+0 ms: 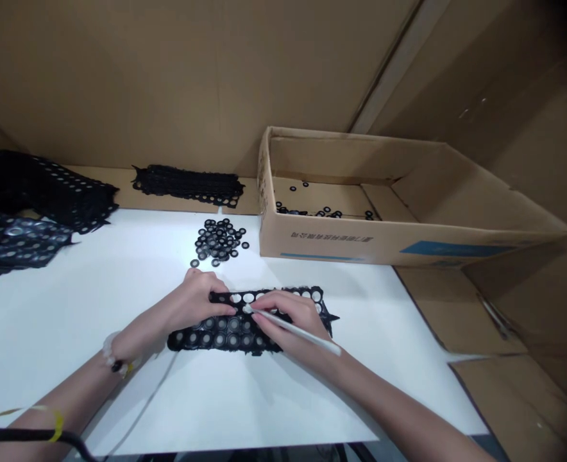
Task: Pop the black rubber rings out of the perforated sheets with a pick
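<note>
A black rubber sheet [226, 330] with rows of round rings and holes lies on the white tabletop. My left hand [201, 295] pinches its upper left edge between thumb and fingers. In my right hand [293, 314] is a thin white pen-like stick [307, 334], whose tip meets the sheet close to my left thumb. The upper rows have open holes with white showing through; the lower rows still have ring shapes in them. Just beyond my left hand sits a pile of small black rubber rings [219, 239]. My right hand covers part of the sheet.
An open cardboard box [331, 239] stands at the back right with several loose rings inside. A stack of black sheets [187, 183] lies behind the ring pile, and more black sheets [38, 192] are heaped at the left. A black cable [18, 435] crosses the lower left corner.
</note>
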The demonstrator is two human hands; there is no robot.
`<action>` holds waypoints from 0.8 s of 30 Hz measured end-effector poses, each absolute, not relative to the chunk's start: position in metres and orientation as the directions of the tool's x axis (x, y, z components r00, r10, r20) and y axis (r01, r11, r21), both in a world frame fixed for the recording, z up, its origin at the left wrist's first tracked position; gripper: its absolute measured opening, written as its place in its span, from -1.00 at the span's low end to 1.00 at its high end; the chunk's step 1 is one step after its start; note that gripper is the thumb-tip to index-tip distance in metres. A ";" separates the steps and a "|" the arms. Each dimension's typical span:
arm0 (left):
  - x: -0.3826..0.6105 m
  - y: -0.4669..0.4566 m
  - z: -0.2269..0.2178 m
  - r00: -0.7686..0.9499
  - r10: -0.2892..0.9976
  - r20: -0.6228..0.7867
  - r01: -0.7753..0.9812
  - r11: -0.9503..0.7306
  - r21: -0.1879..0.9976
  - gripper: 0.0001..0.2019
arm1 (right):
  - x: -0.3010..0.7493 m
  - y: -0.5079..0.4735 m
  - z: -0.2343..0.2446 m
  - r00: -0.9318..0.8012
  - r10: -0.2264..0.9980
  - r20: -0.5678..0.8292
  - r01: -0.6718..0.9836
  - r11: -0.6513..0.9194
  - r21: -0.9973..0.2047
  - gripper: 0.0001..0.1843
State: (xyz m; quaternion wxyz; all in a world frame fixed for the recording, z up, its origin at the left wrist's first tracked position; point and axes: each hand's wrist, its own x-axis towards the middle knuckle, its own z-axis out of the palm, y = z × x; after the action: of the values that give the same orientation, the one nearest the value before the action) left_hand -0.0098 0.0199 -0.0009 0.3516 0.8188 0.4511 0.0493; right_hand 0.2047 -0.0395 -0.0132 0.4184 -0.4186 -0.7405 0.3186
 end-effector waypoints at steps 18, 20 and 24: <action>-0.006 0.017 -0.008 0.599 0.778 -0.188 0.666 -0.353 0.657 -0.85 | 0.201 -0.035 -0.028 -0.232 0.948 0.216 0.410 0.297 -0.863 -0.91; -0.007 0.018 -0.009 0.605 0.775 -0.185 0.658 -0.356 0.663 -0.82 | 0.199 -0.036 -0.030 -0.215 0.951 0.223 0.426 0.297 -0.855 -0.91; -0.008 0.020 -0.013 0.620 0.768 -0.162 0.624 -0.357 0.695 -0.79 | 0.195 -0.040 -0.032 -0.184 0.949 0.255 0.433 0.311 -0.846 -0.90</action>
State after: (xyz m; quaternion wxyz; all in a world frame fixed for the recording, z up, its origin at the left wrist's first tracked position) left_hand -0.0083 0.0201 -0.0131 0.3746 0.8182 0.4255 0.0959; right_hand 0.1946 -0.0398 -0.0321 0.4058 -0.4931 -0.7006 0.3183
